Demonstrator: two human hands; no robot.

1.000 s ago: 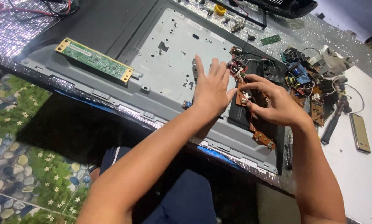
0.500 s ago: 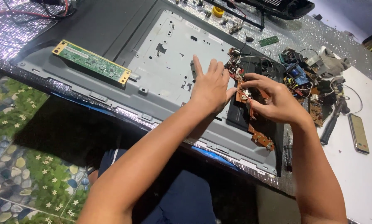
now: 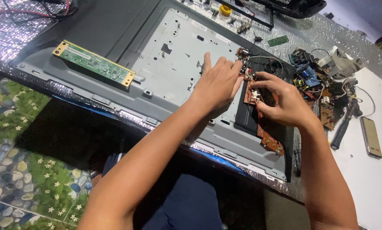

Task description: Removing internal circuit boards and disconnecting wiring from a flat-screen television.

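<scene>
My left hand (image 3: 218,83) lies palm-down, fingers loosely together, on the grey metal back panel (image 3: 174,55), fingertips at the brown circuit board (image 3: 265,134). My right hand (image 3: 282,102) pinches a small component on that board, over the panel's black section.

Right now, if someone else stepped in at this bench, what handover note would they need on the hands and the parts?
Left hand: flat, palm down on the grey metal back panel, fingertips at the top of the brown circuit board; it grips nothing.
Right hand: pinching a small part with wires on that board.
The brown board lies on the black area at the panel's right end. A long green circuit board sits on the panel's left. Loose electronics, a black-handled tool and a phone lie to the right.
Done: panel exposed.
Left: the brown board is not visibly fastened down; wires remain loose.
</scene>
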